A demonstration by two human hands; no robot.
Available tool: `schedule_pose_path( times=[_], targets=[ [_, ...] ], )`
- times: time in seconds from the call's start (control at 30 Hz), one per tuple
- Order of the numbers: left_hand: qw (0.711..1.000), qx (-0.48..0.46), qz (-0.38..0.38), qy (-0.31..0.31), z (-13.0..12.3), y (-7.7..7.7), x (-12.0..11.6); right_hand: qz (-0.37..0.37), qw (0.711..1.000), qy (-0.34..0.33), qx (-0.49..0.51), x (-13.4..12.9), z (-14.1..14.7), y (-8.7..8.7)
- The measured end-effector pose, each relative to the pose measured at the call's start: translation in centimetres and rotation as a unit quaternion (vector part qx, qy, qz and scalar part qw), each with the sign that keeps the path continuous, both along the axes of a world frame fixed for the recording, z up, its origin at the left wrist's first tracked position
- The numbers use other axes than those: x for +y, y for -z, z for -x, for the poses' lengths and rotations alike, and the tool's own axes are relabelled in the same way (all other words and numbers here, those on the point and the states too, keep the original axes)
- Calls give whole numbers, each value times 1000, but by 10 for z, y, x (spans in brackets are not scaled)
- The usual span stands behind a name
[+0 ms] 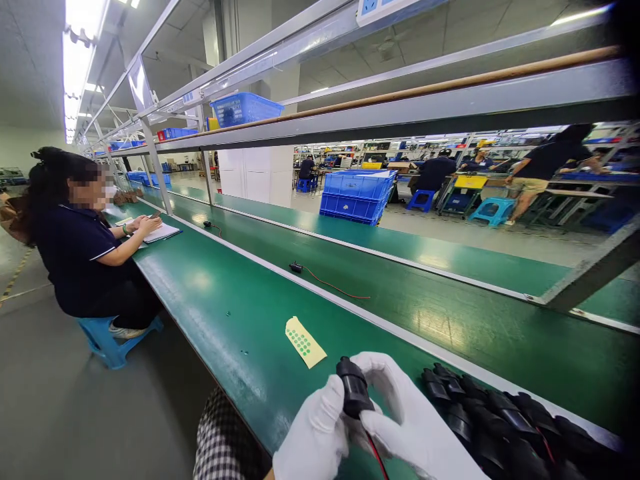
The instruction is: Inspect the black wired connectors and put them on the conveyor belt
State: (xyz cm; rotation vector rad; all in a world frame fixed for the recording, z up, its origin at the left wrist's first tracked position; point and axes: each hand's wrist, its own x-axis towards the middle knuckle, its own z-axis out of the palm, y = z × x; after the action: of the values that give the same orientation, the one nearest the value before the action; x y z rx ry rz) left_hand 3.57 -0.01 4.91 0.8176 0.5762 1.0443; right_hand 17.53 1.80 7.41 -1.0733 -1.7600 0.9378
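In white gloves, both of my hands grip one black cylindrical part, which looks like a small motor or pump [355, 388], above the green bench [200, 280]. My left hand [317, 427] closes on its left side with the thumb on top. On the other side, the fingers and thumb of my right hand [400, 413] pinch it. A red and black wire [376, 455] hangs from its lower end. Just beyond my hands lies a pale yellow sheet of round green stickers [305, 343]. Many similar black parts [493, 417] are heaped right of my right hand.
A single black part with a red wire [296, 267] lies on the strip behind the metal rail, and another [207, 225] farther left. A seated person [85, 233] handles something over papers at left. Shelf posts [156, 167] rise from the bench; blue crates [356, 197] stand beyond.
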Motion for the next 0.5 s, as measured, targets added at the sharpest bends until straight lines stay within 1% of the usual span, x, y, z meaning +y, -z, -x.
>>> schedule_pose_path(
  times=[0.07,0.13,0.2,0.27,0.33,0.5],
  targets=[
    [995,62,-75,-14,10,-6,0,-73,995,7,-63,-2,-5,-3],
    [980,118,-157,-33,21,-8,1,-137,984,-6,-112,-4,-11,-6],
    [950,193,-233,-72,29,-8,3,-186,973,-7,-136,-6,-18,-8],
    [913,260,-299,-101,35,-7,4,-224,964,-1,-140,-7,-21,-11],
    [890,286,-341,-101,37,-7,4,-241,960,-6,-140,-9,-20,-14],
    [872,299,-378,-80,40,-14,1,-245,957,-37,-150,-17,-10,-17]
  ],
)
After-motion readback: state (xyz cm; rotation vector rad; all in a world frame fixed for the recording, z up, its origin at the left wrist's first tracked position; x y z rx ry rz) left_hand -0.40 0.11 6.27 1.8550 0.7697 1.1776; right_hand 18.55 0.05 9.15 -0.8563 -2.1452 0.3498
